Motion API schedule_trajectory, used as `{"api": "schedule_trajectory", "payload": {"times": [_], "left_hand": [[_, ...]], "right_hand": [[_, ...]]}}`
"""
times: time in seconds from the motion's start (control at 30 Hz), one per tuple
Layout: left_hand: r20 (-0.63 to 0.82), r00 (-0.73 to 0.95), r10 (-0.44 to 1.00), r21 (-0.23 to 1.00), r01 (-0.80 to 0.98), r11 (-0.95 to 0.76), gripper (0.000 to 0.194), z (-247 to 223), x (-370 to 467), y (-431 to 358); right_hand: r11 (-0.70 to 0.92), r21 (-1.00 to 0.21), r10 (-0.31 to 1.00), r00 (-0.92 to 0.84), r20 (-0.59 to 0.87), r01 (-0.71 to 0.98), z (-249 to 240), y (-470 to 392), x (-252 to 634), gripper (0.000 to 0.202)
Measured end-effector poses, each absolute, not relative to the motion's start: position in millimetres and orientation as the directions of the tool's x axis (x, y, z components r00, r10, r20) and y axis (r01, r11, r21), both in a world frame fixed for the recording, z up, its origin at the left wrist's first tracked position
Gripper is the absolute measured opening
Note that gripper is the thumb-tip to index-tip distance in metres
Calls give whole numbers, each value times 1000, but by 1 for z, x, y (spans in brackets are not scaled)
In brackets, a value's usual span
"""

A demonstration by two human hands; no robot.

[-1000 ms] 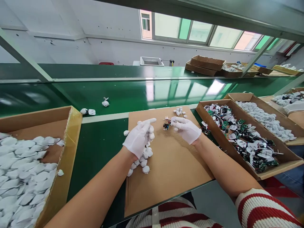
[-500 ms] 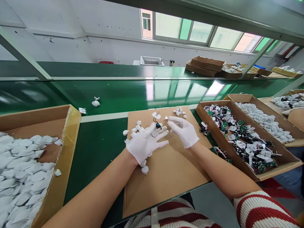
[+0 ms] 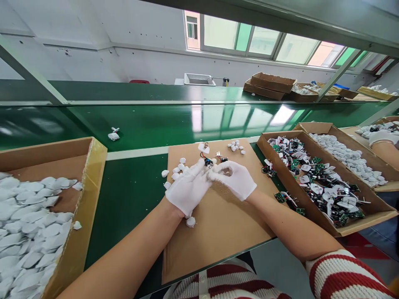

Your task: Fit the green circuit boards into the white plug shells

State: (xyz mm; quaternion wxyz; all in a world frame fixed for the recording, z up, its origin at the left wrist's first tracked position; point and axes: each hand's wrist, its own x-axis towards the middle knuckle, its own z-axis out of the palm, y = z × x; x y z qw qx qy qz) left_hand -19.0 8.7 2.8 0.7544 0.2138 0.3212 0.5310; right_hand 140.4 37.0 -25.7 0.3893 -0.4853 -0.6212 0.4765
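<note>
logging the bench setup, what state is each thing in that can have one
Left grip: gloved, wired part at its fingers, closure unclear
Right grip: gloved, fingers bent, held item hidden
Wired part: colored wires exposed
Cardboard sheet: lying flat
Left box: open, holding white pieces
Nearer right box: open, holding circuit assemblies
Farther right box: open, holding white pieces
</note>
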Motion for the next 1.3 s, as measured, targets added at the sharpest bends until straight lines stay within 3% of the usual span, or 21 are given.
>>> {"api": "schedule_trajectory", "payload": {"times": [0.1, 0.17, 0.23, 0.33, 0.43, 0.53, 0.6, 0.73, 0.9, 1.0, 1.1, 1.3], "left_hand": [[-321, 99, 942, 637, -714, 292, 6, -2, -27, 13], [-345, 55, 937, 609, -746, 268, 9, -5, -32, 14], [-336, 72, 939, 579, -771, 266, 12, -5, -34, 15], [-318, 106, 942, 539, -797, 271, 13, -2, -33, 14], [-312, 122, 942, 511, -815, 275, 15, 3, -30, 13], [-341, 105, 934, 556, -779, 291, 4, 7, -31, 14], [-365, 76, 928, 638, -705, 308, 13, 8, -33, 13], [-360, 63, 931, 731, -601, 323, 21, 8, -35, 11], [-386, 55, 921, 630, -713, 307, 17, 7, -32, 10], [-363, 105, 926, 594, -740, 317, 10, 5, -31, 12], [-353, 120, 928, 658, -673, 337, 16, 1, -31, 13], [-292, 100, 951, 795, -528, 300, 27, -6, -31, 12]], "right_hand": [[27, -990, 946, -324, -21, 142, -22, 40, 145, 33], [-75, -995, 924, -372, -92, 60, -21, 43, 147, 35], [-191, -981, 906, -392, -162, -38, -23, 46, 149, 39], [-231, -968, 897, -408, -171, -103, -25, 50, 153, 60], [-253, -959, 882, -437, -175, -128, -24, 53, 156, 54], [-310, -932, 861, -472, -190, -189, -23, 53, 156, 54], [-335, -918, 862, -463, -207, -212, -23, 53, 156, 53], [-316, -944, 885, -386, -260, -90, -24, 53, 159, 45], [-212, -971, 912, -379, -157, -107, -21, 51, 158, 41], [-186, -975, 936, -323, -138, -123, -19, 52, 157, 49], [-222, -966, 937, -303, -173, -133, -19, 54, 157, 59], [-223, -940, 940, -313, -137, -259, -19, 54, 155, 57]]}}
